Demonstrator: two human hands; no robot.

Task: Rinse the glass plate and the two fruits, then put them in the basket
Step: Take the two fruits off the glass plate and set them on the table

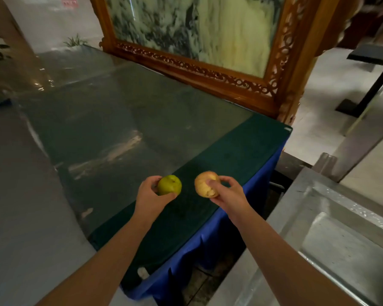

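Observation:
My left hand [149, 194] grips a round green fruit [169, 185] above the near right part of the dark green glass-topped table [241, 146]. My right hand [227, 192] grips a yellowish-brown fruit [205, 184] just to the right of it, close to the table's blue-skirted edge. The two fruits are a small gap apart and both are lifted off the tabletop. No glass plate and no basket are in view.
A stainless steel sink [341, 239] stands at the lower right, past a narrow gap beside the table. A carved wooden frame with a stone panel [197, 36] stands along the table's far edge. A grey surface [20, 206] lies at the left.

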